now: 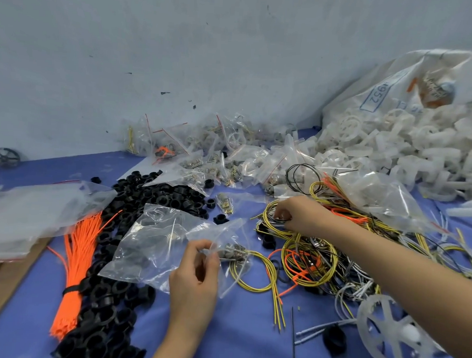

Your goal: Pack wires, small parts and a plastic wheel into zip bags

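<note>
Left hand (194, 280) pinching zip bag (226, 248); right hand (301, 215) gripping wires (276, 229)

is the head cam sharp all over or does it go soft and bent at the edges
Head view: sharpest mid-frame around the left hand and zip bag; the white wheel and sack of wheels near the right edge look smeared; wide-angle bending tilts the wall.

We get one head view, close, looking forward and down at the worktop (236, 327); wall (180, 54) fills upper frame.
</note>
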A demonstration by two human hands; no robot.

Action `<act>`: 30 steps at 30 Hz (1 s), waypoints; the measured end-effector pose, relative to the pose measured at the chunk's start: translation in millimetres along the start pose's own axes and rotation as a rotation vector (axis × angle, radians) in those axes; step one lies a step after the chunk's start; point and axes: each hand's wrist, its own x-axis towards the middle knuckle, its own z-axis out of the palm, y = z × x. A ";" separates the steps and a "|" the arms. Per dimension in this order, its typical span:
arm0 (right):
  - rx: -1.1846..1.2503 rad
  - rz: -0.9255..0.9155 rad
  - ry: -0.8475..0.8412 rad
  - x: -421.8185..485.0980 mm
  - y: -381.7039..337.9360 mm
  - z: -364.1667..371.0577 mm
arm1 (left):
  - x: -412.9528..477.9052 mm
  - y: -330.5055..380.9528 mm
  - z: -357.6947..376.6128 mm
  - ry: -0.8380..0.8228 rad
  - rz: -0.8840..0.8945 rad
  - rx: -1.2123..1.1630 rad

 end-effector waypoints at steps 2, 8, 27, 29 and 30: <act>0.052 0.016 0.031 1.9 1.4 -2.1 | 0.2 -0.3 0.6 -0.001 -0.003 0.000; 0.051 0.006 -0.010 0.7 0.3 -6.1 | 0.6 -3.7 0.5 -0.005 0.023 0.019; 0.735 0.100 0.071 -13.3 -3.8 -77.3 | 0.6 0.0 -0.3 -0.006 0.002 -0.009; 0.881 0.142 0.141 -19.2 -0.2 -92.6 | 0.7 -1.5 -0.4 -0.009 -0.004 -0.011; 0.807 0.166 0.160 -21.7 1.7 -98.4 | 0.5 -1.6 -0.2 -0.010 -0.007 -0.011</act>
